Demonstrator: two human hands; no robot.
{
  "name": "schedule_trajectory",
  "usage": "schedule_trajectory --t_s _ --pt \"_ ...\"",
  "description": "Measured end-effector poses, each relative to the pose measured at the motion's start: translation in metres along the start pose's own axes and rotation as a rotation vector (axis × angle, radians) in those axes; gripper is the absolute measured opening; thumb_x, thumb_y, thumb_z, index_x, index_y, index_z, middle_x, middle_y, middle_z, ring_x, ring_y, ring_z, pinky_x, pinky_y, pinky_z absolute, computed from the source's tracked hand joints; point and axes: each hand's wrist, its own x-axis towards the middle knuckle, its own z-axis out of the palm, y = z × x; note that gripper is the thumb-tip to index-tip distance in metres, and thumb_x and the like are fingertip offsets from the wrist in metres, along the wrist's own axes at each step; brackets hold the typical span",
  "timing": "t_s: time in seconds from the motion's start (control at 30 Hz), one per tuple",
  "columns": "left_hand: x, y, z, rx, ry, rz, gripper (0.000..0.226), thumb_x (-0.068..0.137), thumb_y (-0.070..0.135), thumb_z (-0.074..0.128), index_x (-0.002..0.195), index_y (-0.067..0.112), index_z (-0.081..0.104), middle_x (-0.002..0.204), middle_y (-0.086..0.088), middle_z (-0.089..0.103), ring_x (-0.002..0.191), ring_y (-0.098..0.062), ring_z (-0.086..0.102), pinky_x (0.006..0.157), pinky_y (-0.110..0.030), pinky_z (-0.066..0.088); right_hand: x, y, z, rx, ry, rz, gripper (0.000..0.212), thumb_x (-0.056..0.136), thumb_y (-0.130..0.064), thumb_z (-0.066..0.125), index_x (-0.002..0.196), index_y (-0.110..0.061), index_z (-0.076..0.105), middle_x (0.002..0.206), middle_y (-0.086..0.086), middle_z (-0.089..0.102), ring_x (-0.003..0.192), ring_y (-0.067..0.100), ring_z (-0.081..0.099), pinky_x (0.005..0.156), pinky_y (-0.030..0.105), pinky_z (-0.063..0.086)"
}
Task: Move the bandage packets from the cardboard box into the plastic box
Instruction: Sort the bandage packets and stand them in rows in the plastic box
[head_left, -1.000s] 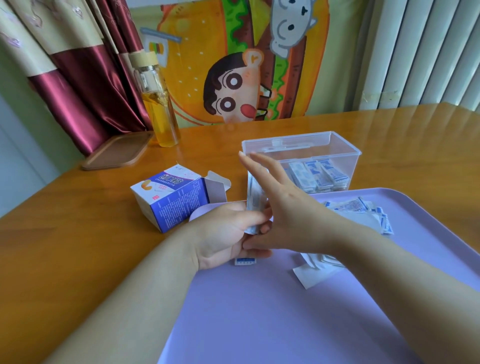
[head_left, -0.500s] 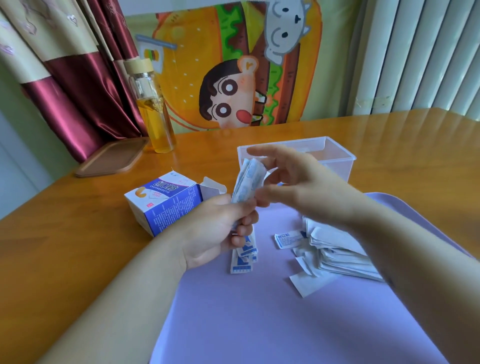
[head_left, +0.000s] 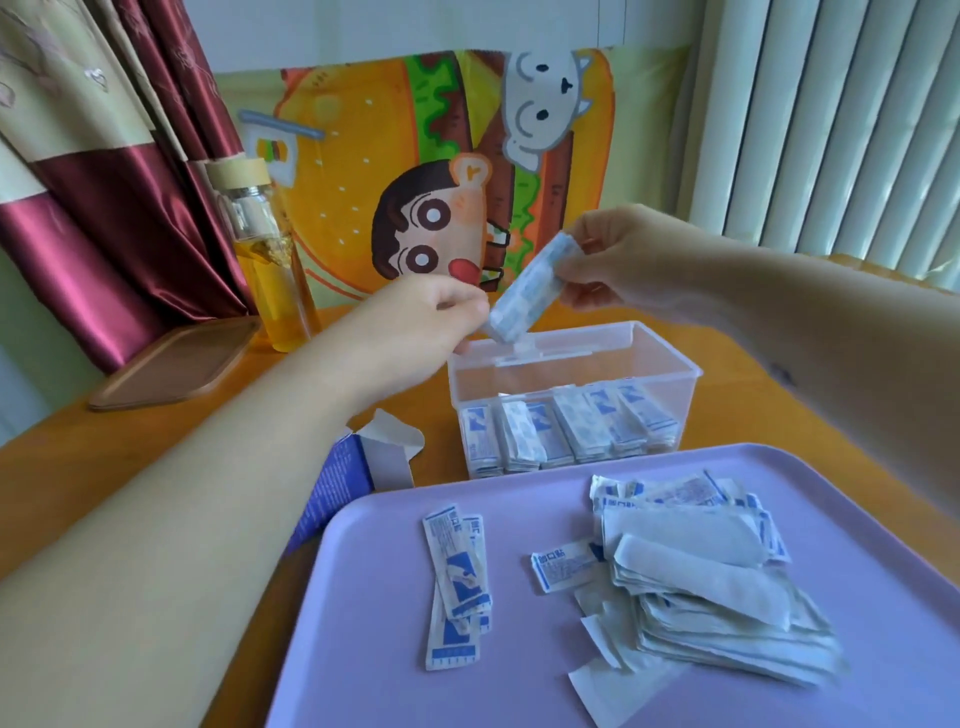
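Step in hand: dropping a batch into the plastic box (head_left: 670, 364).

- Both hands are up over the box's far left corner. Right hand (head_left: 618, 260) pinches the upper end of a bundle of packets (head_left: 530, 291) between thumb and fingers. Left hand (head_left: 431, 312), fingers curled, grips the lower end. The bundle is tilted, low end just above the rim.
- The plastic box stands open on the desk (head_left: 130, 457), toward the far edge and just beyond the tray (head_left: 519, 686). A row of packets (head_left: 566, 431) is filed on edge against its near wall. The back half looks unfilled.
- The cardboard box (head_left: 337, 478) lies on its side by the tray's far left corner, flaps open, partly hidden by the left forearm. Its contents cannot be seen.
- On the tray: a few loose packets (head_left: 457, 571) left of centre and a larger pile (head_left: 701, 587) to the right.

Judgement: the task is well along but not done, since the material on the tray has yet to go in.

Next move probably calls for squaring the bundle, lowering it behind the filed row, then letting go with both hands together so the packets stay aligned and do not fan out. After that, a reach back to the tray for more.
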Motion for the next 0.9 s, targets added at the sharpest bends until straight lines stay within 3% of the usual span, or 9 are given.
schedule_trajectory --t_s 0.07,0.13,0.27,0.37,0.5,0.6,0.77,0.9 --pt "0.014 -0.001 0.0 0.166 0.031 0.025 0.019 0.097 0.026 0.044 0.105 0.032 0.06 0.095 0.011 0.064 0.084 -0.002 0.059 0.062 -0.012 0.043 0.014 0.009 -0.006 -0.05 -0.011 0.052 0.018 0.093 0.0 0.051 0.08 -0.011 0.057 0.085 0.013 0.059 0.064 0.015 0.058 0.064 0.021 0.057" --pt "0.027 -0.003 0.004 0.272 0.026 0.044 0.022 0.095 0.016 0.044 0.093 0.029 0.061 0.082 0.015 0.059 0.076 -0.001 0.054 0.05 -0.012 0.035 0.027 0.017 -0.008 -0.13 -0.067 0.093 0.018 0.094 0.001 0.05 0.081 -0.01 0.056 0.082 0.013 0.058 0.062 0.014 0.056 0.059 0.02 0.056" --pt "0.046 -0.006 0.016 0.39 0.027 0.096 0.031 0.088 0.005 0.044 0.076 0.029 0.057 0.081 0.013 0.054 0.072 -0.005 0.051 0.053 -0.019 0.037 0.041 0.028 0.004 -0.35 -0.357 0.185 0.017 0.092 0.003 0.05 0.084 -0.01 0.056 0.077 0.011 0.058 0.062 0.014 0.056 0.057 0.02 0.049" --pt "0.056 -0.009 0.027 0.412 -0.096 0.131 0.036 0.085 0.0 0.043 0.07 0.03 0.055 0.087 0.007 0.062 0.081 -0.011 0.058 0.063 -0.025 0.048 0.048 0.037 0.022 -0.439 -0.534 0.242 0.019 0.092 0.004 0.05 0.084 -0.013 0.054 0.075 0.007 0.055 0.063 0.012 0.053 0.056 0.017 0.05" --pt "0.063 -0.009 0.037 0.451 -0.293 0.138 0.038 0.081 -0.004 0.041 0.064 0.026 0.057 0.081 0.005 0.066 0.085 -0.016 0.064 0.077 -0.035 0.054 0.053 0.049 0.041 -0.498 -0.648 0.25 0.027 0.091 0.008 0.046 0.078 -0.015 0.054 0.073 0.002 0.05 0.063 0.01 0.048 0.056 0.015 0.047" --pt "0.068 -0.011 0.04 0.523 -0.418 0.118 0.041 0.084 -0.004 0.038 0.069 0.026 0.062 0.086 0.004 0.068 0.082 -0.013 0.065 0.078 -0.035 0.056 0.053 0.054 0.048 -0.563 -0.689 0.216 0.033 0.091 0.008 0.044 0.076 -0.019 0.056 0.071 -0.002 0.05 0.063 0.009 0.046 0.057 0.015 0.044" --pt "0.074 -0.009 0.043 0.701 -0.592 0.11 0.053 0.09 -0.003 0.035 0.099 0.036 0.071 0.096 0.011 0.061 0.076 -0.014 0.054 0.057 -0.018 0.042 0.051 0.054 0.049 -0.612 -0.654 0.176 0.022 0.087 0.003 0.059 0.078 -0.017 0.061 0.082 0.004 0.067 0.068 0.01 0.063 0.054 0.013 0.048" --pt "0.077 -0.003 0.044 0.765 -0.661 0.108 0.051 0.094 -0.002 0.037 0.112 0.034 0.067 0.078 0.018 0.048 0.061 -0.009 0.042 0.038 -0.008 0.029 0.047 0.049 0.048 -0.573 -0.649 0.178 0.024 0.085 0.001 0.064 0.076 -0.02 0.058 0.077 0.001 0.064 0.067 0.009 0.064 0.054 0.012 0.05"
